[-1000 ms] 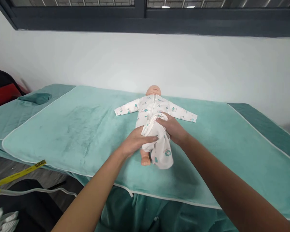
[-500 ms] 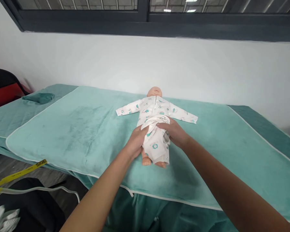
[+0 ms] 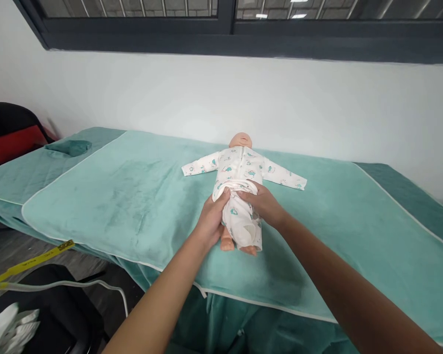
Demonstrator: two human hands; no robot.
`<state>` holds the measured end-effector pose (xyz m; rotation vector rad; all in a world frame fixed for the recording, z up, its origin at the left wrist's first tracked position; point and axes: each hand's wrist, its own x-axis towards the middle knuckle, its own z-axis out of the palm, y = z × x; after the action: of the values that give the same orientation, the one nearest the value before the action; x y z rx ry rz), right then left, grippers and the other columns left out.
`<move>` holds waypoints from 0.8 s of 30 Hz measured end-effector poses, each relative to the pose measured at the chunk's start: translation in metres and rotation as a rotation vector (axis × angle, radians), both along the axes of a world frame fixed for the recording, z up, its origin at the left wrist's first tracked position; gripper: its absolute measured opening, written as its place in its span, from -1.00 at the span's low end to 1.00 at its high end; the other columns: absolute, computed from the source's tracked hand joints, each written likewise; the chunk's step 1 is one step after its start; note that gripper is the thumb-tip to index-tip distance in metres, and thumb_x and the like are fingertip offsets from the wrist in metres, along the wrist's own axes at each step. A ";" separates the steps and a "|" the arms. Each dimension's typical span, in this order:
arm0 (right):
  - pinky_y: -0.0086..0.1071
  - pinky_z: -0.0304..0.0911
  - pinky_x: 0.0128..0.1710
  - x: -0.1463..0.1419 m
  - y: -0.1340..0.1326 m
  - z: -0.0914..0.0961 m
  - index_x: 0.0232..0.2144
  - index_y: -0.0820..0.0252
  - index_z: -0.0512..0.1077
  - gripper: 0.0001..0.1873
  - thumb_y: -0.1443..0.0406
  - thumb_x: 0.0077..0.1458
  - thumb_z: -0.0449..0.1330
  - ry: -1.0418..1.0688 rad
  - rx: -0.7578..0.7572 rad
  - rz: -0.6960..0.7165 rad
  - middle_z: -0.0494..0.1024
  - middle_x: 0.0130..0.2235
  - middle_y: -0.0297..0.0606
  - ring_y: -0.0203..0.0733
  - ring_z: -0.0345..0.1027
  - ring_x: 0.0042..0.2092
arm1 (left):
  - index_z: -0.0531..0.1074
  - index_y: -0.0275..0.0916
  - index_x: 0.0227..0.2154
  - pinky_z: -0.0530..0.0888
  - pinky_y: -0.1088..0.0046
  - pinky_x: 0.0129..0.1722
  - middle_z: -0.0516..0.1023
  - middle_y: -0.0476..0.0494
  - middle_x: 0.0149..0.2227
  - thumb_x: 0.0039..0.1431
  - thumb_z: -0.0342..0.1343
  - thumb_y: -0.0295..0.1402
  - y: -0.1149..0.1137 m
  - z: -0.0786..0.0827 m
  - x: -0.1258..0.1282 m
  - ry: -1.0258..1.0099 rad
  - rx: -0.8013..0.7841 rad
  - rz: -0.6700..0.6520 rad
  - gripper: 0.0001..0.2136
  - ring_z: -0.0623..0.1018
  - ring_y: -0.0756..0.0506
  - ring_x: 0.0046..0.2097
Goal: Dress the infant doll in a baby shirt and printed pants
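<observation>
A baby doll (image 3: 240,140) lies on its back on a teal towel (image 3: 133,196), head toward the wall. It wears a white romper (image 3: 239,169) with teal prints, sleeves spread out to both sides. My left hand (image 3: 211,219) is closed on the bunched lower part of the romper (image 3: 241,221) at the doll's left hip. My right hand (image 3: 262,202) grips the same bunched cloth from the right, at the waist. Two bare doll feet (image 3: 228,244) stick out below the cloth.
The towel covers a long padded table against a white wall under a dark window frame. A folded teal cloth (image 3: 69,146) lies at the far left end. A black and red chair (image 3: 7,137) stands left. Yellow tape (image 3: 33,258) and white cloths (image 3: 7,322) lie on the floor.
The loose romper legs that hung past the doll's feet have been pulled up and gathered at its hips. Both hands shifted slightly toward the doll's waist.
</observation>
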<state>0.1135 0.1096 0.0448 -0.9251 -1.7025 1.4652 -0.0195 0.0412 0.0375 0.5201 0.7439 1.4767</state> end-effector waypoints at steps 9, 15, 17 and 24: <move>-0.27 0.25 -0.08 -0.005 0.000 0.000 -0.18 0.11 0.45 -0.64 0.03 0.09 0.17 -0.250 0.200 -0.072 0.58 -0.13 -0.29 -0.07 0.41 -0.07 | 0.50 -0.26 -0.15 0.45 0.43 -0.40 0.60 -0.12 -0.35 -0.01 0.30 -0.07 -0.019 0.002 0.010 0.183 -0.122 0.109 -0.56 0.55 -0.08 -0.39; -0.37 0.10 -0.32 -0.015 0.000 -0.001 -0.30 0.10 0.45 -0.77 0.11 0.05 0.20 -0.821 0.450 0.065 0.59 -0.29 -0.28 -0.07 0.41 -0.23 | 0.46 -0.22 0.03 0.47 0.41 -0.32 0.60 -0.20 -0.11 0.04 0.27 -0.24 -0.070 0.018 0.029 0.122 -0.180 0.224 -0.54 0.59 -0.17 -0.20; -0.38 0.03 -0.37 -0.017 -0.002 -0.002 -0.31 0.09 0.46 -0.80 0.14 0.05 0.19 -0.945 0.567 0.144 0.59 -0.30 -0.27 -0.09 0.41 -0.25 | 0.42 -0.21 0.09 0.50 0.34 -0.20 0.55 -0.24 0.02 0.07 0.26 -0.28 -0.089 0.019 0.038 0.037 -0.194 0.282 -0.51 0.57 -0.24 -0.05; -0.36 -0.08 -0.42 -0.013 -0.019 -0.002 -0.34 0.13 0.46 -0.84 0.20 0.12 0.13 -1.120 0.785 0.263 0.59 -0.32 -0.21 -0.13 0.40 -0.29 | 0.46 -0.21 -0.02 0.46 0.31 -0.09 0.58 -0.22 -0.04 0.06 0.26 -0.23 -0.118 -0.018 0.036 0.026 -0.306 0.376 -0.60 0.56 -0.23 -0.03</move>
<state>0.1001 0.0903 0.0432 -1.1384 -2.9468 0.1723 0.0163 -0.0768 0.0198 0.1701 1.1103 1.6616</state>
